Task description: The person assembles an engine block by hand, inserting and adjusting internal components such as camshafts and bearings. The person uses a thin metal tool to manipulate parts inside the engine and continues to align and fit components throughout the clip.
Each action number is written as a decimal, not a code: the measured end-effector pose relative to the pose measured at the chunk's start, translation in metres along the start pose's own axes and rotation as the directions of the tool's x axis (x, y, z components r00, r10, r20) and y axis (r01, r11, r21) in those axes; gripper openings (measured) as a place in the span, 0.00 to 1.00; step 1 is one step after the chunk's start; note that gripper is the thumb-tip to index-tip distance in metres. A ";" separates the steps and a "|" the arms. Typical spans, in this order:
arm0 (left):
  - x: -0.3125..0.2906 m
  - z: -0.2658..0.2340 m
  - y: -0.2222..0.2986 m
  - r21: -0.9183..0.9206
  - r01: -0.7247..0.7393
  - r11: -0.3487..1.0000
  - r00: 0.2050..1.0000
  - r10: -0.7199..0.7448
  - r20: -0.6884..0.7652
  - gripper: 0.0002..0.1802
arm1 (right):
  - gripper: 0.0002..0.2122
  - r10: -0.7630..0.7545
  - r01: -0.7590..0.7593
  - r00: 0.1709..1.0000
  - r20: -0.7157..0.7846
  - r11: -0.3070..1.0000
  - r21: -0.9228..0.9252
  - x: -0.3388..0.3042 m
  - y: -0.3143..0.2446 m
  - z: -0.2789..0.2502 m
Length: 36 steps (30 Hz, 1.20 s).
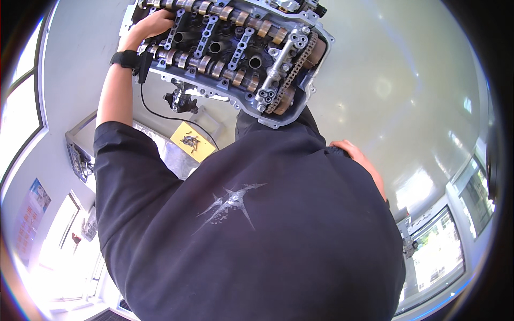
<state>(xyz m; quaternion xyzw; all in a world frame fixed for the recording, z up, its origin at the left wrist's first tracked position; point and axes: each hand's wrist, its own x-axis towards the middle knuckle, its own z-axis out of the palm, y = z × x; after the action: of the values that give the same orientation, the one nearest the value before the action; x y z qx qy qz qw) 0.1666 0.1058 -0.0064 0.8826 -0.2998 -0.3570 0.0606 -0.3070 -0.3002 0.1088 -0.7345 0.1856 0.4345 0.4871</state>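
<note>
An engine cylinder head fills the upper middle, with two camshafts, bearing caps and a timing chain at its right end. My left hand reaches over the far left part, between the camshafts. Its fingers are curled and their tips are hidden among the parts, so what they hold does not show. A black band with a cable circles that wrist. My right hand rests against the dark clothing at my side, fingers laid out and holding nothing.
A yellow tray of loose bolts lies left of the engine's near side. Close by sits a dark metal part. The black cable runs past the tray toward my body. More metal parts stand at the left.
</note>
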 end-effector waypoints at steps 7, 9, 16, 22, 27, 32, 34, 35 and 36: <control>-0.009 -0.009 0.032 0.175 0.073 0.982 0.994 -0.086 0.067 0.19 | 0.16 -0.081 0.080 0.997 0.007 0.990 0.120 -0.024 0.041 0.019; -0.008 0.000 0.025 0.152 0.145 0.978 0.989 -0.146 -0.005 0.20 | 0.16 -0.090 0.087 0.996 -0.002 0.963 0.256 -0.027 -0.039 0.010; -0.016 -0.007 0.030 0.087 0.106 0.991 0.992 -0.100 -0.074 0.20 | 0.10 -0.201 0.198 0.978 -0.056 0.979 -0.048 0.033 0.076 0.036; -0.025 -0.008 0.032 0.132 0.052 0.990 0.992 -0.036 -0.120 0.18 | 0.12 -0.102 0.102 0.994 0.031 0.995 -0.009 0.040 0.071 0.034; -0.008 0.007 0.012 0.113 0.063 0.992 0.992 -0.050 -0.114 0.15 | 0.14 -0.007 0.006 0.995 0.099 1.000 0.016 0.043 0.067 0.028; -0.022 -0.003 0.032 0.172 0.032 0.985 0.992 -0.010 -0.123 0.13 | 0.15 0.083 -0.115 0.979 0.186 0.980 0.165 0.036 0.033 0.002; -0.027 -0.005 0.036 0.194 0.054 0.979 0.993 -0.033 -0.111 0.12 | 0.17 0.011 -0.060 0.988 0.156 0.949 0.309 0.029 -0.003 -0.020; -0.021 0.004 0.027 0.187 0.033 0.982 0.983 0.002 -0.183 0.12 | 0.17 0.007 -0.052 0.988 0.152 0.955 0.293 0.032 -0.014 -0.034; -0.034 0.007 0.022 0.166 0.074 0.983 0.980 -0.041 -0.196 0.12 | 0.17 -0.030 0.011 0.995 0.092 0.979 0.202 0.043 -0.026 -0.054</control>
<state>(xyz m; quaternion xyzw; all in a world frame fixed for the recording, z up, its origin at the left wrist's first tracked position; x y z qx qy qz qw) 0.1326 0.1079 0.0156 0.9231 -0.2967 -0.2446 0.0024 -0.2406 -0.3295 0.0963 -0.6620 0.1978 0.4426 0.5716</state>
